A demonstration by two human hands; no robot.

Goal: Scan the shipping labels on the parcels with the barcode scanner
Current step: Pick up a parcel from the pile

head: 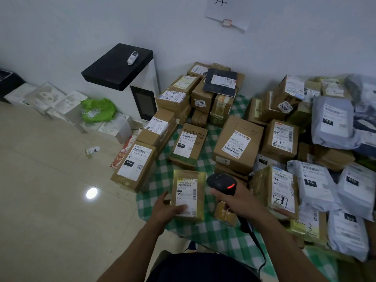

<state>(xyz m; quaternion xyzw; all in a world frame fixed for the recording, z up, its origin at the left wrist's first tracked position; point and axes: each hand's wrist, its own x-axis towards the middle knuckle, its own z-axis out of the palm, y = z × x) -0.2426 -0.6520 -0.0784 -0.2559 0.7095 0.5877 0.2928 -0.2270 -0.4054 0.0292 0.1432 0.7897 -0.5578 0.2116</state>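
Note:
A small taped cardboard parcel (188, 195) with a white shipping label (187, 192) lies on the green checked cloth (213, 231) in front of me. My left hand (165, 208) grips its lower left edge, thumb on the label's lower part. My right hand (234, 198) holds a black barcode scanner (221, 183) just right of the parcel; a red light glows on the scanner's head. The scanner's cable runs down toward my body. Several more labelled boxes and grey mailer bags (317, 186) crowd the cloth beyond and to the right.
A white kiosk with a black top (118, 66) stands against the wall, a small white device on it. White foam boxes (50, 100) and a green bag (97, 109) line the left wall. Bare tiled floor (50, 190) spreads to the left.

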